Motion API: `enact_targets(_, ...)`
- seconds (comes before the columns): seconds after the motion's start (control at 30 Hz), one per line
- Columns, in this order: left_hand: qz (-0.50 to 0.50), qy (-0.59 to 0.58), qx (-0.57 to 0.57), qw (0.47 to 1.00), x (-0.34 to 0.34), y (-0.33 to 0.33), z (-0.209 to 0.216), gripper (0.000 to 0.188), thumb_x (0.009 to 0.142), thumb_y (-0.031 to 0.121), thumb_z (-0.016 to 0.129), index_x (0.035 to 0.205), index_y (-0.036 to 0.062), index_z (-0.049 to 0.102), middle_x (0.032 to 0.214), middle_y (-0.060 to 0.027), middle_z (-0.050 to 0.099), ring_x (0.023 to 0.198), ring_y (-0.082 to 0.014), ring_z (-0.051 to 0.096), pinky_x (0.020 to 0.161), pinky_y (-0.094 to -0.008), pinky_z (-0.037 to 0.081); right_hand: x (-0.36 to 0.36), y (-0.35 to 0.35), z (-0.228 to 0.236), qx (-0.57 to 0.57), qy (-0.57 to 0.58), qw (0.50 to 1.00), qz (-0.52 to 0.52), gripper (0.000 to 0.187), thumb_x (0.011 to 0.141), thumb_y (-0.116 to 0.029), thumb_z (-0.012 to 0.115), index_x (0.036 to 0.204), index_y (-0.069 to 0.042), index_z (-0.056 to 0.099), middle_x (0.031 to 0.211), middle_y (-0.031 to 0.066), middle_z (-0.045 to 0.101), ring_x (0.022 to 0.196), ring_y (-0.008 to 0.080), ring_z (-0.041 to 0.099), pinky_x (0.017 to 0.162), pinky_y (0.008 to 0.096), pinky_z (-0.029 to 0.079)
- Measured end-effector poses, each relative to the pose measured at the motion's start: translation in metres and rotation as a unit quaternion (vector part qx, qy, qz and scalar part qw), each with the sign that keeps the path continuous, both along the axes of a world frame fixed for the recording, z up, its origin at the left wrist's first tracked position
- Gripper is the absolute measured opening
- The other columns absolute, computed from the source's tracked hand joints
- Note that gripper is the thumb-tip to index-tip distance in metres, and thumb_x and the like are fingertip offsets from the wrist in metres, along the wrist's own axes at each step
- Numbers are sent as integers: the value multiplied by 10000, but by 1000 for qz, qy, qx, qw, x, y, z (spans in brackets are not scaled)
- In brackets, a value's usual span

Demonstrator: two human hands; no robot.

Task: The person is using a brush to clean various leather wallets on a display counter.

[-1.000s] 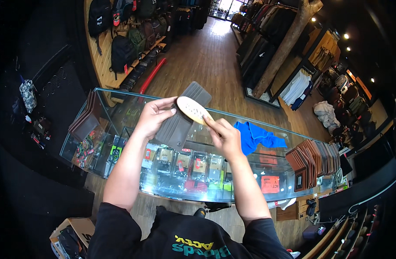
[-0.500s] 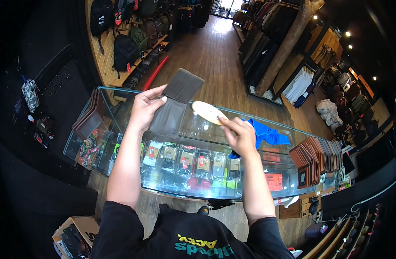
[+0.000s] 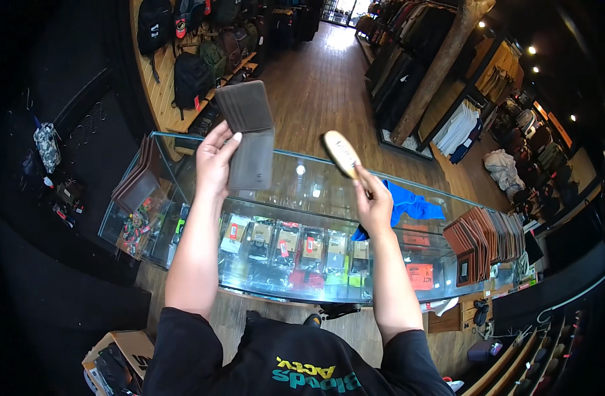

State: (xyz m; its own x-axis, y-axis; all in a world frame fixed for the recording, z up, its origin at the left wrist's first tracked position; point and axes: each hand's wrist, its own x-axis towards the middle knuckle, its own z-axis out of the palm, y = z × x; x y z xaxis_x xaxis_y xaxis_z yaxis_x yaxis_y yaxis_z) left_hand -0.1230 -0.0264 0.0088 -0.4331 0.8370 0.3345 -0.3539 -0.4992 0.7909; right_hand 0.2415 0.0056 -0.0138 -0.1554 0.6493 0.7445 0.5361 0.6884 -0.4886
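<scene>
My left hand [image 3: 215, 160] grips an opened brown leather wallet [image 3: 252, 158] by its left edge, near the fold. The wallet is held up above the glass counter, and card slots show on its upper half. In my right hand [image 3: 373, 198] is an oval wooden brush [image 3: 342, 153], pinched at its lower end, with its pale wooden back in view and dark bristles along the left edge. The brush is apart from the wallet, to its right. A blue cloth [image 3: 408, 203] lies on the counter just beyond my right hand.
The glass display counter [image 3: 302, 210] spans in front of me, with several packaged goods inside. A row of wallets [image 3: 480, 244] stands at its right end, and more brown wallets [image 3: 138, 178] stand at the left. Backpacks [image 3: 194, 80] and clothes racks lie beyond.
The wallet has moved left and turned more upright, its inside facing me more squarely. The brush has swung away to the right and now points more upward.
</scene>
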Motion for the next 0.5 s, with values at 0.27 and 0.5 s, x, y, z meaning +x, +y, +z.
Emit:
enact_targets(0.27,-35,154,-88,984,67,-2,-36,396,991,17,843,1366,-26,722,1235,-102,792,1024,-168,800,922,-305,647,-71,-31,-16,-270,228,921,166,834,1009,-138,855,1688,-26,382,1223,-10,635,964,43,542,816,195,469)
enact_targets(0.5,-281,105,-75,951,85,-17,-30,492,988,10,852,1443,-15,667,1352,-98,730,1165,-174,759,1023,-338,617,-65,-28,-20,-303,279,857,311,921,824,-74,1007,1568,-58,465,1330,29,642,1218,148,660,1091,352,566)
